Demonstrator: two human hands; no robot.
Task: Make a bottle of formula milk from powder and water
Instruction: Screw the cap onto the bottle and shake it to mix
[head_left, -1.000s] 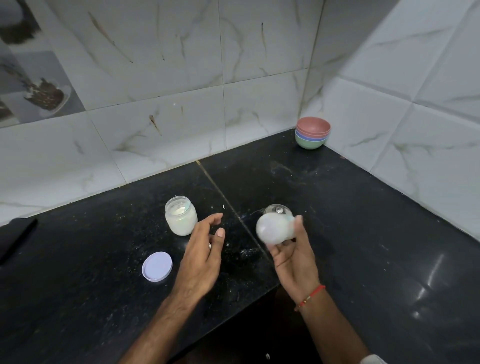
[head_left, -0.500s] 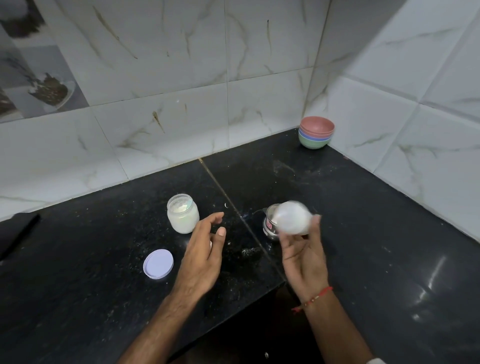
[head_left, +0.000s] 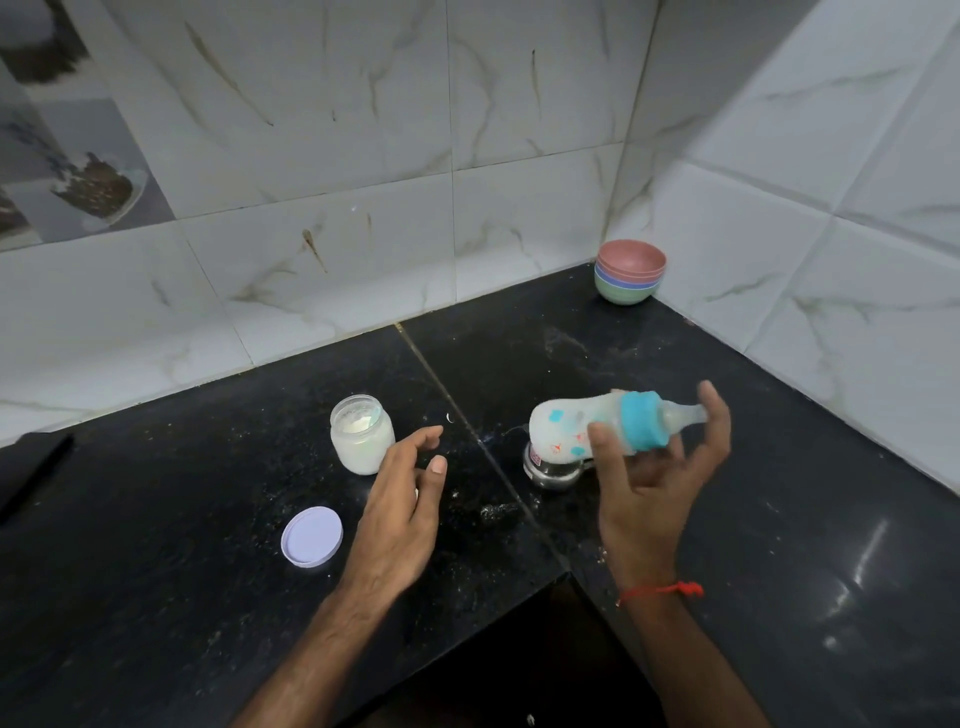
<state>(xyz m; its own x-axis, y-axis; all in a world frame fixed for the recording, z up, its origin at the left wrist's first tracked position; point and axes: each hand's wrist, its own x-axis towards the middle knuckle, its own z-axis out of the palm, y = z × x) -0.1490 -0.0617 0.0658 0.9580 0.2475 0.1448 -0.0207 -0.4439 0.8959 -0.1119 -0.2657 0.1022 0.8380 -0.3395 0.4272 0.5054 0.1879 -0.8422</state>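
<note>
bottle (head_left: 582, 426), cloudy plastic with teal collar, lies sideways in loosely curled right hand (head_left: 649, 483); left hand (head_left: 400, 514) relaxed, empty.

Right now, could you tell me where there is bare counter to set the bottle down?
Free: the counter right of the right hand, out toward the stacked bowls. Crowded: between powder jar, lid, left hand and steel cup under the bottle.
</note>
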